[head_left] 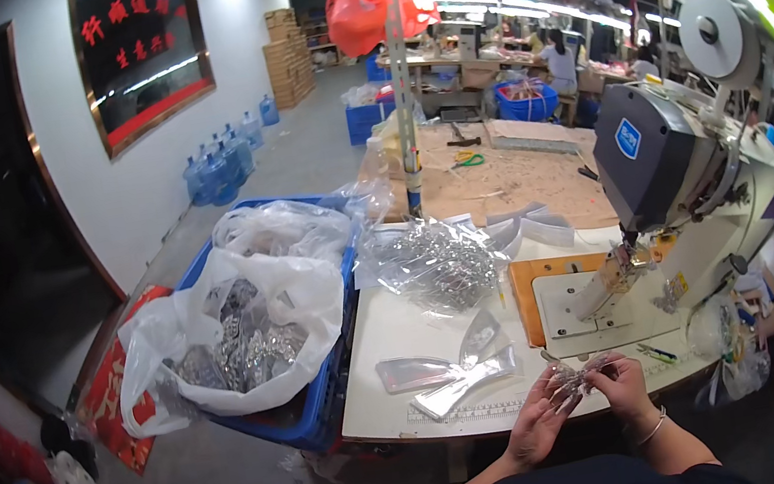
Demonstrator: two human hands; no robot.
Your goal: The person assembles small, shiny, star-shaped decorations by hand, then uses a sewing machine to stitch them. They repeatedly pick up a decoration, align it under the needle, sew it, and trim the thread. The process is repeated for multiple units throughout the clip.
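Note:
Both hands are together at the near edge of the white sewing table. Between them is a small glittery silver piece, bow-like in outline; its exact kind is too small to make out. My left hand is turned palm up with its fingers curled around the piece's left side. The fingertips of my right hand pinch its right side. To the left of my hands lie transparent, shiny plastic strips. A heap of silvery pieces in transparent plastic sits farther back.
An industrial sewing machine stands right of my hands, its needle area just beyond them. Small green-handled snips lie beside my right hand. On the left, a blue crate holds an open white bag of silvery pieces. A metal post rises behind.

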